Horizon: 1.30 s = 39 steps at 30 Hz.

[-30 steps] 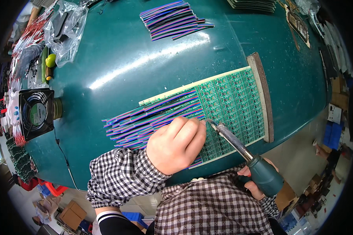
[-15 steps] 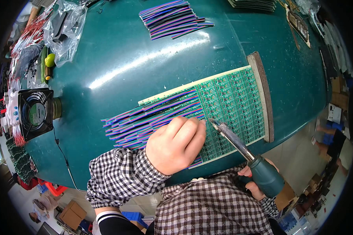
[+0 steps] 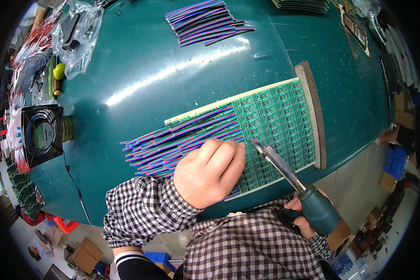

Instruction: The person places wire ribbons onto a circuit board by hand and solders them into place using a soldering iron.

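My left hand [image 3: 210, 172] lies over a row of multicoloured ribbon wires [image 3: 182, 135], its fingers closed on a wire strip at the edge of the bare circuit pads. The fingers mostly cover that strip's end. Beneath is a green circuit board panel [image 3: 277, 126] with many small repeated boards; the wires run off its left part. My right hand [image 3: 305, 221] is wrapped round the green handle of a soldering iron [image 3: 289, 175], partly hidden behind it. The iron's tip is just right of my left fingertips, above or touching the panel; which, I cannot tell.
A dark curved bar [image 3: 312, 116] borders the panel's right end. A bundle of ribbon wires [image 3: 205, 21] lies at the far side of the green table [image 3: 135, 60]. At left stand a black fan [image 3: 43, 135] with a cord and a clear plastic bag [image 3: 81, 37].
The soldering iron has shifted slightly to the right, its tip a little farther from my left fingertips. My left hand has stayed in place.
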Motion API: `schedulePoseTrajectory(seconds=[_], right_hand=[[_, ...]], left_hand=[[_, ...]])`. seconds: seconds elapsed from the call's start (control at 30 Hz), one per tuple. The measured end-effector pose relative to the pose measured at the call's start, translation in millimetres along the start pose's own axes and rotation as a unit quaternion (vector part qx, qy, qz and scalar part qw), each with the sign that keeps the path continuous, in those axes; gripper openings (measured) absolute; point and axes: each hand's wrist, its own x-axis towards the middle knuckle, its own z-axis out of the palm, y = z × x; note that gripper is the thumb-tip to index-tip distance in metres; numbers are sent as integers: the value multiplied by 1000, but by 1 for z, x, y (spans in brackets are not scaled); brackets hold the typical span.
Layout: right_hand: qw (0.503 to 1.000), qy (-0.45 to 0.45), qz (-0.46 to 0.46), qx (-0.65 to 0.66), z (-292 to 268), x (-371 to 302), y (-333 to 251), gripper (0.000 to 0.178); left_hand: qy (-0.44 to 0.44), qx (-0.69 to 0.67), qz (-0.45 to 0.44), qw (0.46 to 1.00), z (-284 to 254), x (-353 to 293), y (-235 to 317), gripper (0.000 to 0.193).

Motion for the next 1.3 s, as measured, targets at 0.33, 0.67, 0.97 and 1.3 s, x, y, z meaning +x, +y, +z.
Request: schedulePoseTrajectory(seconds=[0.33, 0.67, 0.97, 1.3], right_hand=[[1000, 14, 9, 11, 2, 2, -4, 50], [1000, -11, 19, 4, -3, 2, -6, 49], [999, -30, 24, -17, -5, -2, -3, 49], [999, -22, 9, -26, -3, -2, 1, 49]], left_hand=[[-3, -4, -5, 1000, 0, -1, 1, 38], [21, 1, 11, 1000, 2, -1, 0, 38], [36, 3, -3, 999, 4, -3, 1, 36], [30, 26, 18, 999, 7, -4, -3, 32]])
